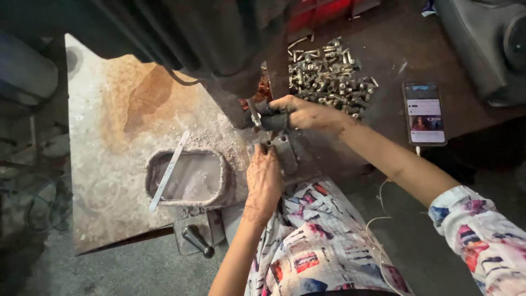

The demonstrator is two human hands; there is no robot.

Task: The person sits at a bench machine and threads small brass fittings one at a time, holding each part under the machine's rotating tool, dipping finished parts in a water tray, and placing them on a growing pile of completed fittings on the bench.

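Observation:
My right hand (300,112) is closed around a dark handle-like part (272,119) of a machine, with a small metal bolt (255,117) at its tip. My left hand (264,178) rests flat, fingers together, on a grey metal block (286,153) just below that handle. A dark machine body (230,44) rises above both hands and hides what lies behind it.
A heap of several metal bolts (329,74) lies at the upper right. A phone (424,113) with a lit screen lies right of it. A rusty metal plate (120,126) with a rectangular opening (189,176) and a thin metal strip (170,170) spreads left. A black lever (198,241) sits below.

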